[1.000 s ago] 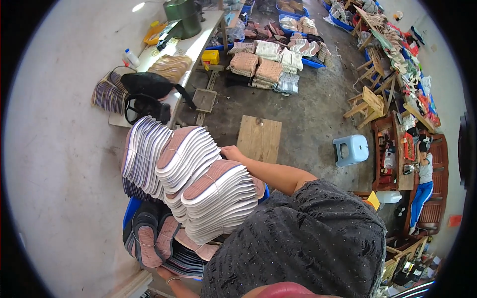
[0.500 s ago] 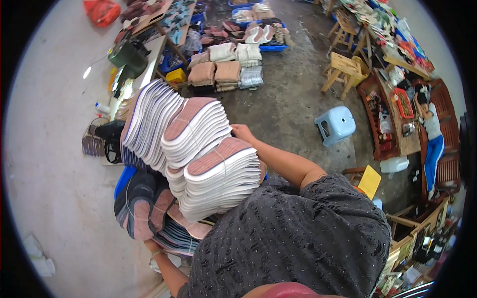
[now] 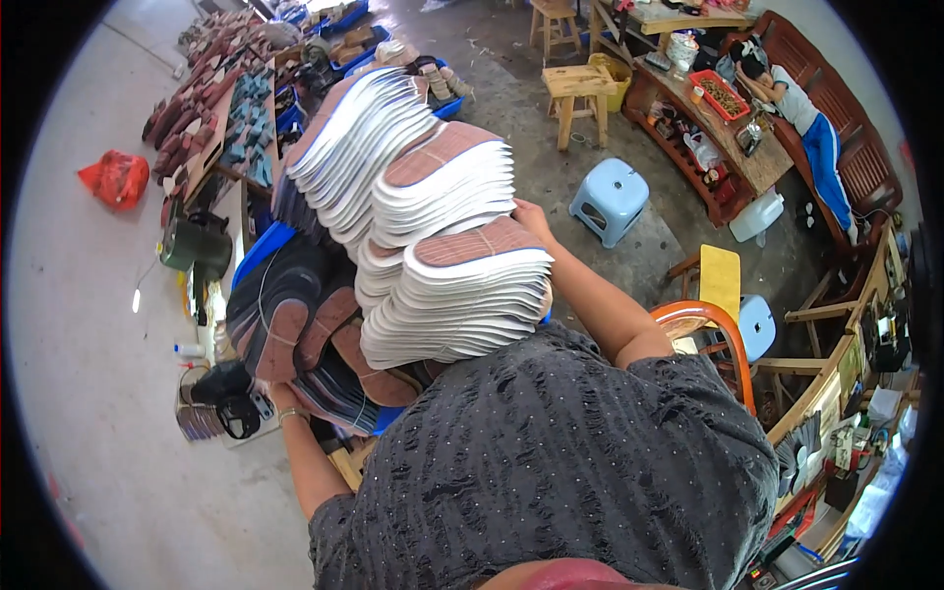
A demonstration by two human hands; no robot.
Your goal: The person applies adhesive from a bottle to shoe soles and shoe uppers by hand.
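Right hand (image 3: 529,218) flat against far side of tall leaning stack of white foam shoe insoles (image 3: 433,226), carried chest-high over blue crate (image 3: 258,254); left hand hidden underneath, grip unclear, wrist with bracelet (image 3: 291,415) showing

A grey concrete floor (image 3: 511,108) runs far, daylit. A light blue plastic stool (image 3: 610,200) stands right of centre, a wooden stool (image 3: 578,90) beyond it, and a long wooden bench (image 3: 836,118) far right.
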